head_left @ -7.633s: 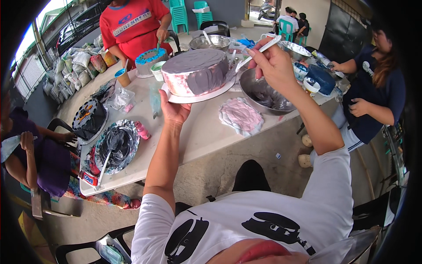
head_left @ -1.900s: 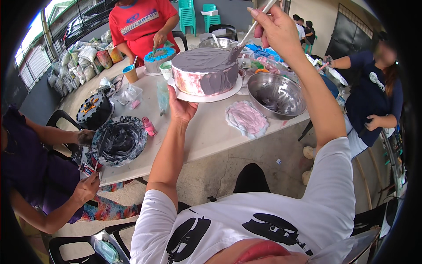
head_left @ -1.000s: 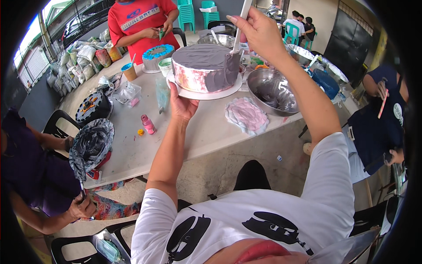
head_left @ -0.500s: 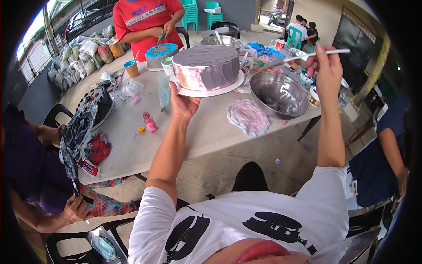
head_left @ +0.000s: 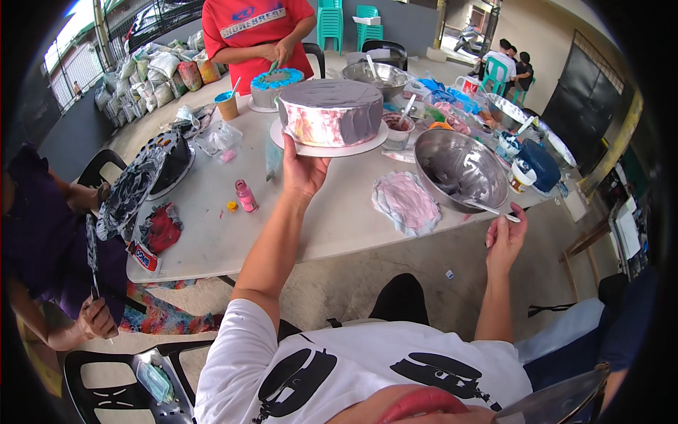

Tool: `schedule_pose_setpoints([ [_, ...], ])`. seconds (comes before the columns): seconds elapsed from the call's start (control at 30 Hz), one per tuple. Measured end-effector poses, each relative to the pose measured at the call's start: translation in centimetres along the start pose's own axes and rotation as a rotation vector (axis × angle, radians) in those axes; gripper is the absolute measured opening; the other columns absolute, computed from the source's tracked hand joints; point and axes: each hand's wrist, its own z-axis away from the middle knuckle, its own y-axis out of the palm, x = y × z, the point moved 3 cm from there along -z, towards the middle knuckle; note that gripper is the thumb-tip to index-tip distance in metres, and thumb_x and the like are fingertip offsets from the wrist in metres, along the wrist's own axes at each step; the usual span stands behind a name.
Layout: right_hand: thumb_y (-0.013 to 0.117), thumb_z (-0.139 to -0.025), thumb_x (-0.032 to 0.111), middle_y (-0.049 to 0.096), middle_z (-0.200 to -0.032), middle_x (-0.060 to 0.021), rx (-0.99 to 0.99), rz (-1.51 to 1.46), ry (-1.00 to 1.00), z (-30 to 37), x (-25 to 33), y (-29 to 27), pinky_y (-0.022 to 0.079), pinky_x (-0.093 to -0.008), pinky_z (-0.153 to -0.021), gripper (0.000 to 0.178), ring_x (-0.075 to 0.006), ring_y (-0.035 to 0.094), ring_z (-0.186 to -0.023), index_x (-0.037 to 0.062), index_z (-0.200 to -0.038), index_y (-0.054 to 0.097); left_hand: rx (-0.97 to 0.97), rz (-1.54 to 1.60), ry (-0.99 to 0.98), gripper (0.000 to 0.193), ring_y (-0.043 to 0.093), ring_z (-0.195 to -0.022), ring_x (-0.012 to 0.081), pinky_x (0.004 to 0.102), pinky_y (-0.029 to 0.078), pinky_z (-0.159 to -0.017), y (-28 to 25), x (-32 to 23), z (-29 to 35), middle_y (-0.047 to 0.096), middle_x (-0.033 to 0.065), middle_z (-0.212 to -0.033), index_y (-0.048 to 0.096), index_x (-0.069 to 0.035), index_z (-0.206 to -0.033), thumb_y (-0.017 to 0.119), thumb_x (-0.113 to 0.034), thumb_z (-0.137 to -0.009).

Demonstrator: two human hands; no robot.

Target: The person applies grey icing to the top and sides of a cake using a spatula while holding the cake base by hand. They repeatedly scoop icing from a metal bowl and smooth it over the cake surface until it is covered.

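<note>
My left hand is under a white cake board, holding it up above the table. On the board sits a round cake, its top and right side covered in grey icing, while the front left shows white with pink and yellow streaks. In my right hand is a white-handled icing spatula, held between thumb and fingers at the near rim of a steel mixing bowl. Its blade end points into the bowl, where grey icing is smeared. A pink-stained cloth lies left of the bowl.
On the white table are a small pink bottle, a paper cup, another steel bowl and a black-iced cake. Across, a person in red pipes a blue-topped cake. At left, another person holds a smeared spatula.
My right hand has come down with the spatula from beside the cake's height to the bowl's near rim. The cake stays raised on my left hand.
</note>
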Motion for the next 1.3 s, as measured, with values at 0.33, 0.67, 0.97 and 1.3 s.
schedule_pose_setpoints([
  [0.33,0.052,-0.076,0.002,0.052,-0.064,-0.0080,0.729,-0.130,-0.365,5.4,4.7,5.3,0.038,-0.0182,-0.043,0.022,-0.0078,0.048,-0.050,-0.0036,-0.097,0.048,-0.051,-0.029,0.048,0.058,0.045,-0.110,0.0205,0.0342,0.042,-0.089,0.6,-0.1,0.5,0.043,0.0055,-0.123,0.035,-0.010,-0.122,0.047,-0.048,-0.080],
  [0.67,0.055,-0.081,0.010,0.054,-0.071,-0.0038,0.616,-0.345,0.401,1.3,-8.5,18.9,0.040,-0.0203,-0.046,0.011,-0.0084,0.048,-0.049,0.0020,-0.085,0.049,-0.025,-0.202,0.091,0.062,0.043,-0.112,0.0191,0.0314,0.040,-0.091,1.1,0.6,0.3,0.040,0.0036,-0.125,0.030,-0.011,-0.125,0.048,-0.049,-0.079],
  [0.97,0.049,-0.084,0.025,0.057,-0.081,-0.0119,0.707,-0.720,0.635,2.0,-8.7,21.8,0.040,-0.0257,-0.048,0.026,-0.0154,0.051,-0.055,0.0035,-0.098,0.045,0.072,-0.388,-0.032,0.062,0.049,-0.086,0.0169,0.0289,0.041,-0.068,-0.1,3.4,1.4,0.051,0.0064,-0.104,0.036,-0.006,-0.119,0.046,-0.053,-0.079],
  [1.3,0.048,-0.083,0.020,0.055,-0.074,-0.0095,0.625,-0.736,0.641,0.6,-9.2,21.7,0.040,-0.0294,-0.049,0.018,-0.0181,0.052,-0.056,0.0048,-0.092,0.047,0.201,-1.045,0.156,0.067,0.043,-0.102,0.0157,0.0278,0.036,-0.084,1.7,2.9,3.0,0.047,0.0070,-0.111,0.033,-0.001,-0.123,0.055,-0.045,-0.078],
])
